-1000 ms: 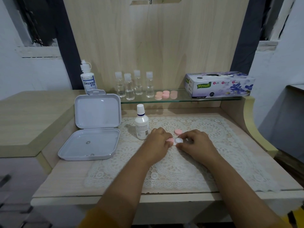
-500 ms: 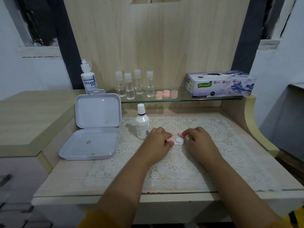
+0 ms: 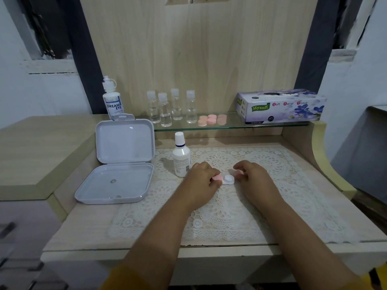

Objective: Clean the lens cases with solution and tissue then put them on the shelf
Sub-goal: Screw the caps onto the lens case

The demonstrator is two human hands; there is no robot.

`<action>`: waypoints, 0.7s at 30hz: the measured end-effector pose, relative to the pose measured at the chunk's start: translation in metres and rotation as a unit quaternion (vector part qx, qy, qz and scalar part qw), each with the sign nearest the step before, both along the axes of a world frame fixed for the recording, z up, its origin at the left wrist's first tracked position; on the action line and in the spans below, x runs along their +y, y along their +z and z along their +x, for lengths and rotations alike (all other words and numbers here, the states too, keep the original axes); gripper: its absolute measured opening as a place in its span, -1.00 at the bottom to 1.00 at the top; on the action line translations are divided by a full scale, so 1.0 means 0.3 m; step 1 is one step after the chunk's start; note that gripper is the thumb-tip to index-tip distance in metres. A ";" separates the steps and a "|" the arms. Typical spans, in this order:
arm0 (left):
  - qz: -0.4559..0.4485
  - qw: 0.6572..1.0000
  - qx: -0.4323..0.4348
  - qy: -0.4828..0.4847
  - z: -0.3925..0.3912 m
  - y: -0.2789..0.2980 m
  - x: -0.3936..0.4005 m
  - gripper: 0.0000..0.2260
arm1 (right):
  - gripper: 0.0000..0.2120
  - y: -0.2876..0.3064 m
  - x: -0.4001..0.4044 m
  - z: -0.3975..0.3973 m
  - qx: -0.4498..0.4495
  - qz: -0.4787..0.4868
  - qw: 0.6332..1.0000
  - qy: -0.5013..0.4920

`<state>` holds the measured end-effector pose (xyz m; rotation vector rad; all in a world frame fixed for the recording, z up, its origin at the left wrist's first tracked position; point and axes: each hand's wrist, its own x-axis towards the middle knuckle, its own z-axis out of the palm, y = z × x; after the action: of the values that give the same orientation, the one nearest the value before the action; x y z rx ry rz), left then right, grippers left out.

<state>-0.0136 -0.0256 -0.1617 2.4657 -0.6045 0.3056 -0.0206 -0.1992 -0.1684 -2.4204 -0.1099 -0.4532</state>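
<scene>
On the white lace mat (image 3: 219, 216), the small white lens case (image 3: 228, 179) lies between both hands. The left hand (image 3: 202, 181) pinches its pink round cap (image 3: 217, 177), and the right hand (image 3: 254, 174) grips another pink cap (image 3: 239, 173) beside the open well.
</scene>
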 end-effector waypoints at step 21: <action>0.014 1.000 0.002 0.002 -0.001 0.000 0.000 -0.70 | -0.80 0.029 0.006 -0.038 0.012 0.080 0.987 0.141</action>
<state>-0.0139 -0.0256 -0.1616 2.4936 -0.6047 0.2960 -0.0321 -0.1972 -0.1598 -2.2078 -0.3858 -0.2908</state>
